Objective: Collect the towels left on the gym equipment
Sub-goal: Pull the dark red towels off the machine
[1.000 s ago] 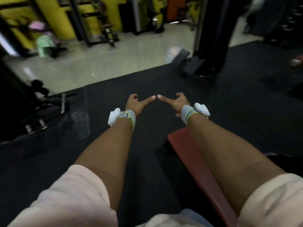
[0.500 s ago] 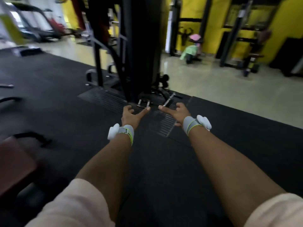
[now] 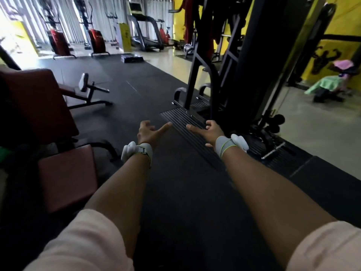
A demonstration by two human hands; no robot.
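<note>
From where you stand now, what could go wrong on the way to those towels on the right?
The green towel and pink towel lie far off behind the black machine frame. Its ribbed footplate and a loose bar on the floor sit in the path: trip risk. Both hands, left hand and right hand, hold nothing.

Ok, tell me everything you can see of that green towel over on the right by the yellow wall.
The green towel looks like soft, light mint cloth, draped and rumpled over a low dark piece of equipment on the pale floor, far right. It hangs sloping down toward the left. A pink towel sits higher up just behind it. Neither hand is near it; the view is blurred, so finer detail is unclear.
</note>
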